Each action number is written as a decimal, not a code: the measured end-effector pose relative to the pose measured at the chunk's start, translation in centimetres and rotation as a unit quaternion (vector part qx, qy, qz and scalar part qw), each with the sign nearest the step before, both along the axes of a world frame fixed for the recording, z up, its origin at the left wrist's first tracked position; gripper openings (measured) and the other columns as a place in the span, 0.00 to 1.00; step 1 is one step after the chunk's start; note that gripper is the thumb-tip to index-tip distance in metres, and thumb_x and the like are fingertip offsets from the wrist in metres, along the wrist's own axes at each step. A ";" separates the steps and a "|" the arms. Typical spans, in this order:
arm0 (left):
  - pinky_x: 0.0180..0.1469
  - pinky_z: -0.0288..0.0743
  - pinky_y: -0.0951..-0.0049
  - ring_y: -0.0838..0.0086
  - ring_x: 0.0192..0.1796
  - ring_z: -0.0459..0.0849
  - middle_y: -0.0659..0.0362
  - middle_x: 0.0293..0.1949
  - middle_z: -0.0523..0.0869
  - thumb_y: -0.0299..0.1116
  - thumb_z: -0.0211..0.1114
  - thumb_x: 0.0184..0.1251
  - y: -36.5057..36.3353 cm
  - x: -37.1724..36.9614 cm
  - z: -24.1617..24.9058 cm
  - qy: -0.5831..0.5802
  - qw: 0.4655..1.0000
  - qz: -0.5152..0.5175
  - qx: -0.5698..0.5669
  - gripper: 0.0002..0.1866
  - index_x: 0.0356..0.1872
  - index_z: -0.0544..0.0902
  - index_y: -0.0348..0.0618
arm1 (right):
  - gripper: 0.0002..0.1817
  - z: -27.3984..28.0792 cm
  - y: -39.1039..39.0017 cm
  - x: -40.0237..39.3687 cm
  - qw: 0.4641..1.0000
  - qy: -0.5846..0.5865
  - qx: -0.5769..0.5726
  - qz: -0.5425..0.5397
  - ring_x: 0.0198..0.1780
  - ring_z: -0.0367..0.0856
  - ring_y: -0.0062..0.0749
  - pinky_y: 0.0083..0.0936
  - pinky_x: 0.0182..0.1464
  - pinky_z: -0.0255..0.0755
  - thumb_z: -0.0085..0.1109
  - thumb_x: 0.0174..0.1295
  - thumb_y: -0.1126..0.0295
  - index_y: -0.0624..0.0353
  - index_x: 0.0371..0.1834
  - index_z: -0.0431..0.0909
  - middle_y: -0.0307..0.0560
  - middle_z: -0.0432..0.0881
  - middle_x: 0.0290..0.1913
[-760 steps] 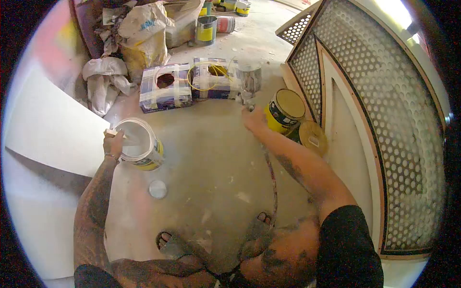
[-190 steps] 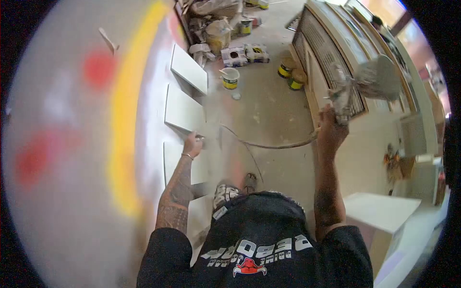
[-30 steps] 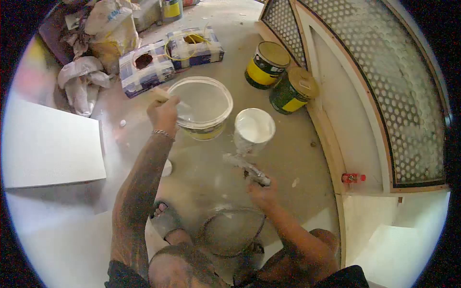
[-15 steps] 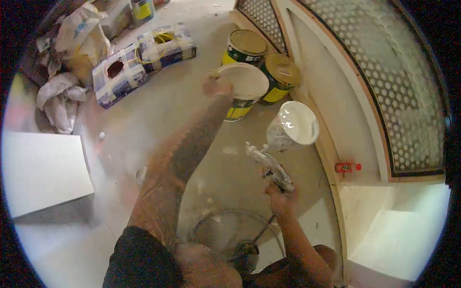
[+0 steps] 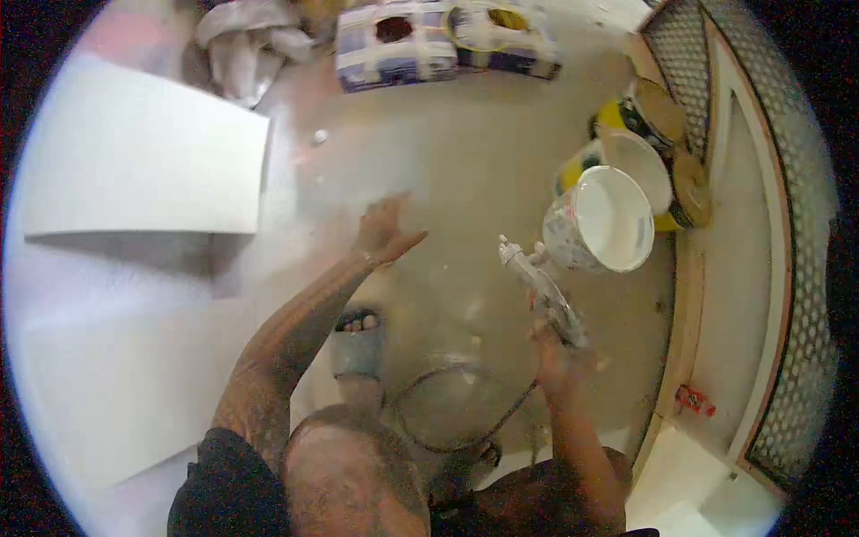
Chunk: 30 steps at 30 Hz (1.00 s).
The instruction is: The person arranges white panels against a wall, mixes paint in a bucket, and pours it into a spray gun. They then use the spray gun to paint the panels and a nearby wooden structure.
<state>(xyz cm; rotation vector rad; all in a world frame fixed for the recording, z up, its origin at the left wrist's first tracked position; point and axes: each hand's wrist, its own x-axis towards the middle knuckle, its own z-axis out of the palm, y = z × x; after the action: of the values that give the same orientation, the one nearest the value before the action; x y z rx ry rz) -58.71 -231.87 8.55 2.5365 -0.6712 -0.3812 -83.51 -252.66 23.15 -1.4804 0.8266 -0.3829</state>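
Note:
My right hand point(image 5: 559, 353) is wrapped round a paint-smeared spray gun point(image 5: 546, 291), its nozzle pointing up and to the left. An open white cup point(image 5: 598, 219) sits at the gun's upper right and appears attached to it; its inside is white. Nothing is in my left hand point(image 5: 387, 234), which is held over the floor with fingers spread. Behind the cup, an open paint bucket point(image 5: 649, 166) with a white inside is partly covered. Two closed paint buckets, one with a brownish lid point(image 5: 660, 109), stand beside it.
A dark hose point(image 5: 447, 443) loops over the floor near my slippered foot point(image 5: 358, 349). White panels point(image 5: 143, 152) are at left. Two taped boxes point(image 5: 398, 63) and crumpled sheeting point(image 5: 246, 45) lie at the far side. A red bottle point(image 5: 695, 400) lies by the perforated panel point(image 5: 778, 268) at right.
My left hand has let go of the open paint bucket and drawn back toward me. The spray gun and cup remain in my right hand. The view has turned left.

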 end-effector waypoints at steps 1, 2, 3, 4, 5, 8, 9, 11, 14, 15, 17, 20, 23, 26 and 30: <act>0.63 0.64 0.48 0.51 0.65 0.66 0.45 0.63 0.69 0.49 0.75 0.45 3.0 -0.9 1.1 0.002 1.000 0.014 0.007 0.47 0.67 0.63 0.49 | 0.22 0.4 0.3 0.6 0.999 0.009 0.015 0.049 0.37 0.77 0.23 0.22 0.37 0.76 0.59 0.60 0.77 0.68 0.59 0.71 0.44 0.80 0.44; 0.63 0.62 0.47 0.51 0.65 0.66 0.46 0.63 0.69 0.49 0.75 0.44 5.5 -2.0 1.2 0.006 0.998 0.020 0.053 0.46 0.67 0.64 0.51 | 0.23 0.1 0.9 1.2 0.995 0.020 0.028 0.097 0.38 0.77 0.23 0.22 0.37 0.76 0.58 0.60 0.78 0.69 0.59 0.70 0.45 0.80 0.46; 0.64 0.61 0.46 0.52 0.65 0.65 0.47 0.63 0.68 0.49 0.75 0.44 7.2 -2.7 1.8 0.009 0.995 0.022 0.097 0.46 0.67 0.64 0.54 | 0.23 1.0 1.8 2.3 0.994 0.022 0.030 0.107 0.38 0.77 0.23 0.22 0.37 0.76 0.58 0.60 0.78 0.69 0.59 0.70 0.45 0.80 0.46; 0.64 0.61 0.46 0.52 0.65 0.65 0.47 0.63 0.68 0.49 0.75 0.44 8.2 -3.1 2.8 0.011 0.994 0.031 0.100 0.46 0.67 0.64 0.54 | 0.23 2.5 2.9 3.5 0.992 0.020 0.007 0.122 0.38 0.78 0.24 0.22 0.37 0.76 0.58 0.60 0.78 0.68 0.59 0.70 0.45 0.80 0.46; 0.65 0.61 0.47 0.51 0.66 0.65 0.46 0.64 0.68 0.49 0.75 0.44 8.6 -3.5 3.5 0.007 0.995 0.023 0.094 0.46 0.67 0.65 0.52 | 0.23 3.4 3.7 4.5 0.990 0.016 -0.017 0.137 0.39 0.78 0.24 0.22 0.36 0.76 0.58 0.59 0.79 0.68 0.60 0.70 0.46 0.80 0.46; 0.65 0.61 0.47 0.51 0.65 0.65 0.47 0.62 0.69 0.47 0.76 0.42 8.1 -4.6 2.2 -0.033 0.998 -0.011 0.054 0.47 0.67 0.64 0.55 | 0.24 0.2 4.6 4.7 0.973 -0.039 -0.060 0.218 0.39 0.78 0.25 0.22 0.36 0.77 0.58 0.58 0.80 0.68 0.60 0.70 0.48 0.80 0.46; 0.63 0.61 0.46 0.51 0.64 0.65 0.49 0.61 0.68 0.46 0.76 0.40 7.8 -4.7 2.0 -0.063 0.997 -0.038 0.019 0.48 0.68 0.63 0.59 | 0.24 -0.4 5.0 5.0 0.972 -0.040 -0.056 0.226 0.39 0.78 0.25 0.22 0.36 0.77 0.58 0.58 0.80 0.68 0.60 0.70 0.48 0.80 0.46; 0.63 0.62 0.46 0.51 0.63 0.66 0.49 0.60 0.69 0.44 0.75 0.41 5.6 -4.5 1.0 -0.075 0.991 -0.066 0.089 0.47 0.68 0.63 0.59 | 0.24 -1.6 5.5 5.7 0.955 -0.072 -0.136 0.252 0.37 0.78 0.23 0.21 0.35 0.75 0.58 0.56 0.80 0.68 0.59 0.72 0.46 0.81 0.44; 0.61 0.64 0.47 0.51 0.61 0.68 0.47 0.59 0.69 0.39 0.73 0.43 3.6 -3.3 3.0 -0.018 0.980 -0.088 0.178 0.43 0.66 0.65 0.59 | 0.23 -1.8 5.1 6.8 0.948 -0.084 -0.130 0.278 0.33 0.77 0.21 0.20 0.34 0.73 0.56 0.55 0.80 0.68 0.57 0.74 0.44 0.82 0.41; 0.60 0.65 0.48 0.51 0.60 0.69 0.46 0.58 0.70 0.36 0.72 0.44 3.2 -3.0 3.7 0.051 0.976 -0.082 0.193 0.41 0.65 0.66 0.59 | 0.23 -1.1 5.2 6.9 0.948 -0.084 -0.131 0.278 0.33 0.77 0.21 0.20 0.34 0.73 0.56 0.55 0.80 0.68 0.57 0.74 0.44 0.82 0.41; 0.57 0.68 0.52 0.55 0.57 0.72 0.47 0.55 0.72 0.35 0.71 0.46 3.9 -1.5 2.5 0.040 0.993 -0.015 0.108 0.39 0.64 0.66 0.55 | 0.21 0.6 4.9 7.2 0.951 0.002 -0.110 0.289 0.42 0.85 0.34 0.26 0.44 0.77 0.54 0.52 0.82 0.65 0.53 0.77 0.54 0.84 0.49; 0.48 0.76 0.63 0.68 0.47 0.79 0.54 0.43 0.77 0.30 0.69 0.53 4.2 1.3 8.8 0.283 0.880 0.208 -0.319 0.31 0.59 0.68 0.43 | 0.22 -0.2 4.1 6.7 0.955 -0.018 -0.091 0.283 0.34 0.78 0.21 0.19 0.37 0.73 0.53 0.55 0.80 0.67 0.56 0.76 0.42 0.82 0.40; 0.51 0.74 0.71 0.75 0.44 0.78 0.58 0.41 0.78 0.26 0.64 0.59 4.3 2.8 14.6 0.155 0.771 0.193 -0.587 0.25 0.57 0.68 0.38 | 0.22 -1.9 3.4 6.0 0.950 -0.078 -0.127 0.276 0.41 0.80 0.24 0.21 0.43 0.74 0.54 0.56 0.79 0.67 0.56 0.75 0.47 0.83 0.45; 0.58 0.70 0.70 0.71 0.52 0.77 0.55 0.49 0.77 0.29 0.66 0.58 2.6 1.3 22.6 0.089 0.735 0.134 -0.659 0.27 0.58 0.67 0.35 | 0.22 -2.1 3.2 5.9 0.950 -0.090 -0.125 0.272 0.46 0.80 0.27 0.23 0.48 0.73 0.54 0.56 0.79 0.67 0.56 0.75 0.51 0.83 0.50; 0.63 0.66 0.67 0.67 0.60 0.72 0.51 0.57 0.74 0.28 0.71 0.52 -0.6 -1.4 23.3 0.051 0.794 0.080 -0.600 0.32 0.58 0.67 0.36 | 0.22 -0.6 3.0 6.2 0.948 -0.038 -0.115 0.296 0.47 0.80 0.27 0.23 0.49 0.73 0.54 0.55 0.81 0.67 0.56 0.75 0.52 0.82 0.51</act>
<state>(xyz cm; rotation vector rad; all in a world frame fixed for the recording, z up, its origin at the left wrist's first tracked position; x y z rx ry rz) -60.15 -232.50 31.81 1.3090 -0.4159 0.0193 -77.31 -249.67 22.56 -1.8352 0.2502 -0.0812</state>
